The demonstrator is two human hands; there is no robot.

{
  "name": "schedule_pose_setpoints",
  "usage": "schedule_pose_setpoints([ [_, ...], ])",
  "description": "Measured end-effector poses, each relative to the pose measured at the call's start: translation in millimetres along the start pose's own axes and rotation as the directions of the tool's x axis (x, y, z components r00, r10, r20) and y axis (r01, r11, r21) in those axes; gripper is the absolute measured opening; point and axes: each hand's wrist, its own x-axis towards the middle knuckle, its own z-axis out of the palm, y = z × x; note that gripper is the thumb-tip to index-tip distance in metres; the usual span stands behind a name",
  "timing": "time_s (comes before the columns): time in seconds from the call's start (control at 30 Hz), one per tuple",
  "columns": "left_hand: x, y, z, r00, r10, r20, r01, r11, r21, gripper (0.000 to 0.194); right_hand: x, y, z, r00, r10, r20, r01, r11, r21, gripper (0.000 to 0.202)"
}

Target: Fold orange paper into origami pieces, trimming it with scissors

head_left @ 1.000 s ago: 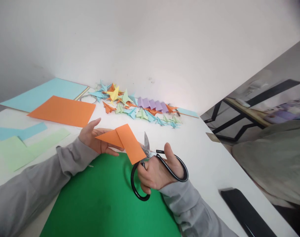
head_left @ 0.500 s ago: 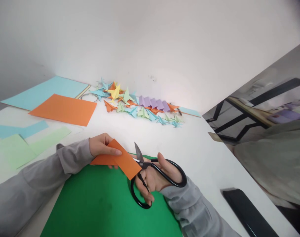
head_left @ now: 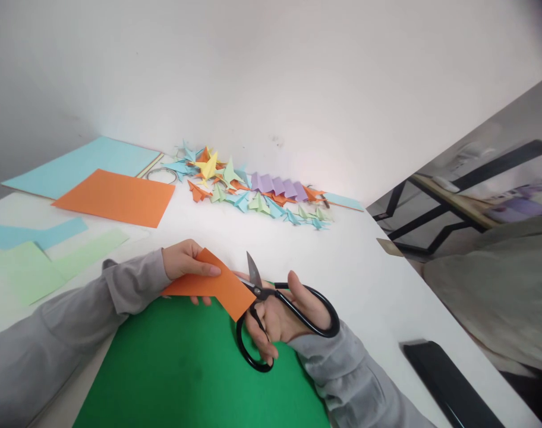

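Note:
My left hand [head_left: 188, 263] pinches a folded or overlapping orange paper piece [head_left: 233, 294] between thumb and fingers, above a green sheet [head_left: 191, 362]. My right hand [head_left: 280, 318] holds black-handled scissors [head_left: 313, 309], with fingers through the lower loop and the thumb at the upper one. The blades are spread apart at the right edge of the orange paper; the lower blade is partly hidden by it. One blade points up and away from the paper.
Folded paper shapes [head_left: 257, 196] lie along the wall. Orange [head_left: 114, 199] and light blue sheets [head_left: 84, 166] are at back left, with green [head_left: 34, 273] and blue strips [head_left: 61, 232] nearer. A black object [head_left: 449, 380] lies at right. Beyond the table edge, grey-green fabric [head_left: 498, 285] shows.
Both hands have shifted very slightly upward, with the orange paper and the scissors. The scissors have also moved a little to the right; their blades stay apart.

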Motion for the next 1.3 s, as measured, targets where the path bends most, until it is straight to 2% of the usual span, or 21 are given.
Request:
schedule_pose_setpoints([
  [0.3,1.8,0.4,0.0,0.998,-0.019,-0.061,0.018,1.0,-0.017,0.018,2.8,1.5,1.5,0.999,-0.047,-0.001,0.047,0.999,0.005,0.09],
  [0.6,1.9,0.1,-1.3,0.999,-0.002,-0.04,0.001,0.999,-0.032,0.015,0.5,-2.6,-0.1,0.999,-0.039,0.008,0.039,0.999,0.029,0.089],
  [0.83,1.8,-0.8,-1.5,0.998,-0.06,0.028,0.06,0.998,0.005,0.025,-3.5,-0.5,-7.0,0.993,0.042,0.112,-0.046,0.998,0.035,0.085],
  [1.07,-2.8,4.4,-6.5,0.994,-0.105,0.029,0.101,0.99,0.101,0.016,-9.9,-3.8,-4.5,0.992,0.087,0.087,-0.094,0.992,0.079,0.088],
  [1.3,-4.6,5.0,-4.2,0.993,-0.096,0.072,0.088,0.991,0.097,0.016,-7.8,-2.2,-4.5,0.986,0.142,0.086,-0.15,0.984,0.097,0.089],
])
